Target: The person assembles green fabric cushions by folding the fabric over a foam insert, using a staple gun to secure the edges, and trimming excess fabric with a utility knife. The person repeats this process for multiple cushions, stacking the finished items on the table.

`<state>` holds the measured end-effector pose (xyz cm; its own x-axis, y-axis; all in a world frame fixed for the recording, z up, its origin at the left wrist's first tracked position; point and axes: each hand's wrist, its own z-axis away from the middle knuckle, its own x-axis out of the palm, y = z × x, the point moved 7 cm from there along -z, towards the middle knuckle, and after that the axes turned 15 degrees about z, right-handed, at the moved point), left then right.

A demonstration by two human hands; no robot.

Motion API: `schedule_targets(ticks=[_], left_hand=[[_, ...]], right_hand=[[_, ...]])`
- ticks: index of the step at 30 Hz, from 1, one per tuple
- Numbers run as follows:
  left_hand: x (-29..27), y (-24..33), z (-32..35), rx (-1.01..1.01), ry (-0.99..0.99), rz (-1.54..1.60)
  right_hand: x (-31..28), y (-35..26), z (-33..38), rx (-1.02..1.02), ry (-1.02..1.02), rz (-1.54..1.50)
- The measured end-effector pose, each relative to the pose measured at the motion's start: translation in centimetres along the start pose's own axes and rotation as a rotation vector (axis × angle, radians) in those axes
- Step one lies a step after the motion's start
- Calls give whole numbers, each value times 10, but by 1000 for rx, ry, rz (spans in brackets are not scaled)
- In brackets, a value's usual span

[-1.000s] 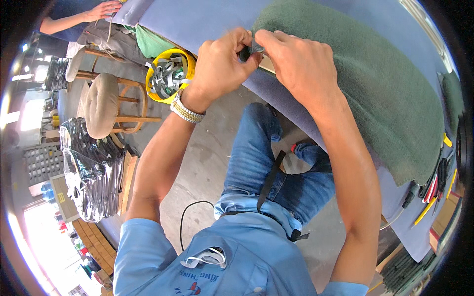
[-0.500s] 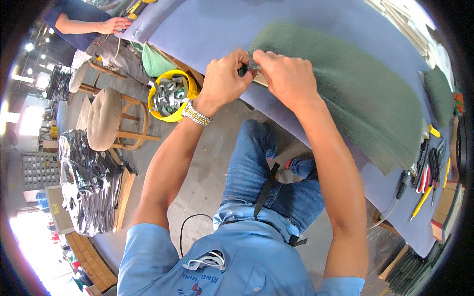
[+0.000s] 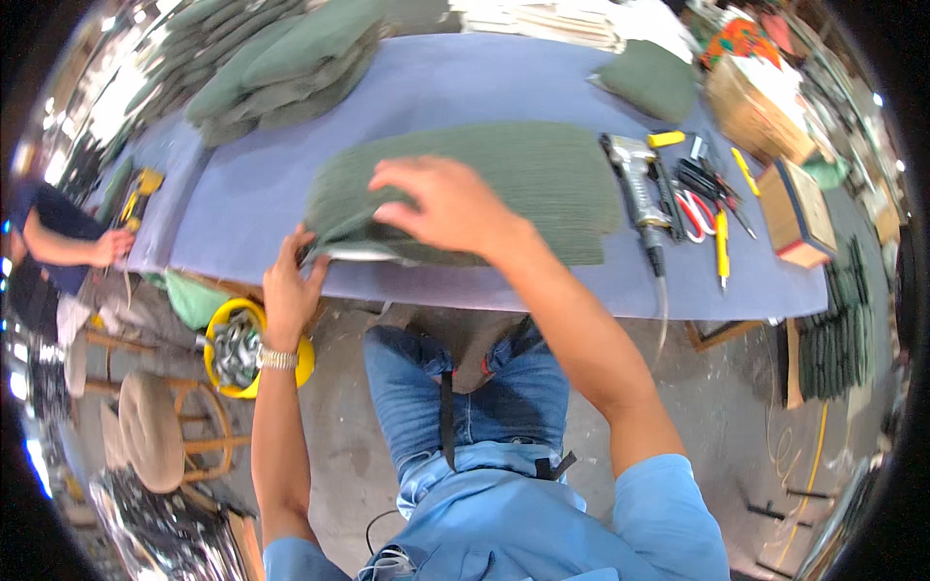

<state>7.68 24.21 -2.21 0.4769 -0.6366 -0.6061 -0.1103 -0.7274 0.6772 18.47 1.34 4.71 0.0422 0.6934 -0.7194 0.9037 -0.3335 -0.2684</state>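
Both hands have parted: right hand (image 3: 441,208) now presses flat, fingers spread, atop the green cushion (image 3: 465,198) on the blue table (image 3: 407,87); left hand (image 3: 291,286) pinches its corner. Fabric could slip from that pinch.

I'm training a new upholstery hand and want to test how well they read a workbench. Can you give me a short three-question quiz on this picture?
1. True or false: the right hand lies flat on top of the green cushion.
2. What does the left hand grip?
A. the stapler gun
B. the cushion's near edge
C. the yellow bucket
3. Fill in: the table is covered in ____ cloth.

Key: 1 true; 2 B; 3 blue.
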Motion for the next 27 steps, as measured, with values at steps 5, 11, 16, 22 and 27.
schedule_targets(ticks=[5,11,16,22,27], left_hand=[[31,48,15,238,-28,-149],[78,114,34,444,-176,-183],[102,190,62,626,-309,386],[31,136,-67,370,33,73],[54,13,-51,19,153,-354]], right_hand=[[-135,138,101,514,373,484],[-78,200,186,858,346,-344],[-94,203,204,874,399,-429],[-91,208,205,893,436,-485],[-81,208,201,837,482,-649]])
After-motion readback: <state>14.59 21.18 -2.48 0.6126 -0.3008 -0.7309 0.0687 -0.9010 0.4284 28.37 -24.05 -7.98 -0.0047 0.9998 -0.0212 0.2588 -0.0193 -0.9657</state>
